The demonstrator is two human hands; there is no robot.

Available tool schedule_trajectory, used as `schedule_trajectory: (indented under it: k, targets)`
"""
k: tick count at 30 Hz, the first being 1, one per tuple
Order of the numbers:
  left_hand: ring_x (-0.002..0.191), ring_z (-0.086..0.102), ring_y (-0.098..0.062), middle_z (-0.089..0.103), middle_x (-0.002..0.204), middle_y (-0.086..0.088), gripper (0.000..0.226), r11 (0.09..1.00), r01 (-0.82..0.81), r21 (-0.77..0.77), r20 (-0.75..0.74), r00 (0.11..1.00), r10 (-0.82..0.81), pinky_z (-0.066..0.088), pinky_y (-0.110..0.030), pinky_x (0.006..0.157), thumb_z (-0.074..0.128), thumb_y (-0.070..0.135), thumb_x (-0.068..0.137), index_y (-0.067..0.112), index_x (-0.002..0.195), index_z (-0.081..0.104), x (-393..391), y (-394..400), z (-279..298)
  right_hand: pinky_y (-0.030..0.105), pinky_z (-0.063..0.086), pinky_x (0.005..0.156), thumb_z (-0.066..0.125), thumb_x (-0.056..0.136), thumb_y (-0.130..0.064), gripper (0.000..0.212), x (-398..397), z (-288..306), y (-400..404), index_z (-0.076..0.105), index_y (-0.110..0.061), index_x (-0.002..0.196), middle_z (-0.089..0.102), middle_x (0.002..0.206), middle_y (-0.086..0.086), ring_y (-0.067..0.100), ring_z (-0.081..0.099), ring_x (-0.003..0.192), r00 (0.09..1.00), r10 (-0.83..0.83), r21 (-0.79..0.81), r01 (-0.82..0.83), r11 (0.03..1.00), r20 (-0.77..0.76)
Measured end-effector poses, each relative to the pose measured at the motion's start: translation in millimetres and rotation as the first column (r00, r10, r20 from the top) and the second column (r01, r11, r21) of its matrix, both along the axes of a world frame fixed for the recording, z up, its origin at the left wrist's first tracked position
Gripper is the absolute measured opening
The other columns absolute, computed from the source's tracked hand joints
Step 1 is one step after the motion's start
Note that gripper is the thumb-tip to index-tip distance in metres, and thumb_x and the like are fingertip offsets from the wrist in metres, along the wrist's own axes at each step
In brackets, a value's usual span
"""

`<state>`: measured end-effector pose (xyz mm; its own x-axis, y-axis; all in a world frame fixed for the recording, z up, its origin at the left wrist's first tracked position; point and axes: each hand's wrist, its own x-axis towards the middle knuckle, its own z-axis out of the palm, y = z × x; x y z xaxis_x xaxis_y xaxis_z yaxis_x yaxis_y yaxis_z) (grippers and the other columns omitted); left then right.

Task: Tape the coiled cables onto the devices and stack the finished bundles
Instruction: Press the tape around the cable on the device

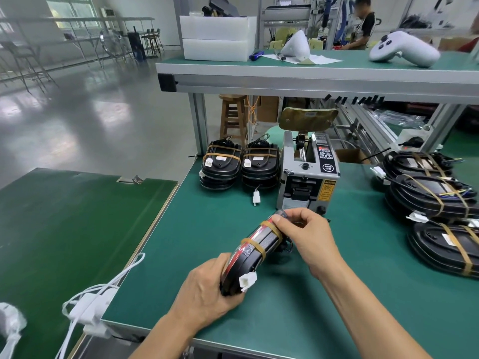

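A person's left hand (204, 288) grips the near end of a black device (252, 251), tilted on edge above the green worktop (298, 294) at 6 o'clock. The right hand (303, 234) pinches the far tape band (270, 228), apparently pressing it down. Next likely comes stacking it on the finished bundles (239, 165) at 12 o'clock. The coiled cable underneath is mostly hidden.

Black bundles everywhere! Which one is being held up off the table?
The bundle gripped by the left hand and pinched by the right hand. It is tilted on edge; the others lie flat.
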<state>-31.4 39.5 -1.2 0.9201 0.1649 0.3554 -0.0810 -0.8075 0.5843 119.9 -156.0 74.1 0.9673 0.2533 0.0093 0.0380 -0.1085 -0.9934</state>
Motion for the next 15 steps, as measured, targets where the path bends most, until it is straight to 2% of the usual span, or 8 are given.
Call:
schedule_trajectory:
  k: [3,6,8,10,13,15]
  targets:
    - [0.068,0.055,-0.015,0.059,0.077,0.012,0.037,1.0,0.007,0.006,0.011,1.0,-0.007,0.053,-0.035,0.062,0.077,0.053,0.083,0.027,0.106,0.064,0.7,0.6,-1.5,0.016,0.056,0.075,0.088,0.081,-0.039,0.031,2.9,-1.5,-6.1,0.076,-0.028,0.108,0.078,0.097,-0.008,0.003,0.072,0.088,0.996,0.085,-0.038,-0.085,0.996,0.0]
    - [0.071,0.057,-0.014,0.061,0.08,0.013,0.038,1.0,0.01,-0.011,-0.002,1.0,-0.01,0.054,-0.036,0.065,0.078,0.053,0.083,0.03,0.11,0.064,0.4,2.5,-2.6,0.009,0.05,0.079,0.076,0.081,-0.062,0.04,2.4,1.1,-11.5,0.074,-0.039,0.114,0.077,0.107,-0.019,-0.004,0.07,0.1,0.986,0.164,-0.063,-0.165,0.984,-0.013]
    - [0.072,0.058,-0.014,0.062,0.082,0.013,0.039,1.0,0.016,-0.001,-0.003,1.0,-0.016,0.055,-0.037,0.066,0.078,0.054,0.083,0.03,0.11,0.064,0.5,3.2,-2.9,0.012,0.049,0.087,0.072,0.075,-0.071,0.051,-2.8,0.2,-8.7,0.07,-0.045,0.118,0.075,0.111,-0.023,-0.006,0.068,0.106,0.969,0.246,-0.139,-0.247,0.959,-0.028]
    - [0.073,0.059,-0.015,0.063,0.085,0.013,0.038,1.0,0.027,0.005,0.008,1.0,-0.028,0.056,-0.037,0.066,0.077,0.055,0.084,0.03,0.11,0.064,0.4,2.6,-1.1,0.02,0.05,0.094,0.076,0.071,-0.07,0.062,-9.4,-1.7,-4.1,0.059,-0.046,0.126,0.072,0.113,-0.026,-0.005,0.067,0.106,0.954,0.298,-0.231,-0.293,0.928,-0.016]
    - [0.081,0.063,-0.009,0.065,0.094,0.016,0.045,0.999,0.044,0.006,0.018,0.999,-0.044,0.057,-0.033,0.071,0.079,0.058,0.083,0.035,0.118,0.062,0.5,2.6,2.9,0.018,0.047,0.089,0.077,0.071,-0.071,0.07,-16.2,2.8,-2.2,0.049,-0.047,0.131,0.068,0.111,-0.03,-0.006,0.064,0.103,0.956,0.284,-0.334,-0.243,0.911,0.079]
    - [0.094,0.065,-0.003,0.066,0.107,0.023,0.064,0.999,0.053,0.007,-0.018,0.998,-0.053,0.056,-0.025,0.08,0.081,0.062,0.076,0.041,0.133,0.059,-0.1,2.7,5.5,0.011,0.042,0.088,0.075,0.071,-0.072,0.075,-19.8,8.9,-3.3,0.044,-0.05,0.135,0.061,0.117,-0.035,-0.01,0.058,0.11,0.947,0.275,-0.38,-0.196,0.904,0.167]
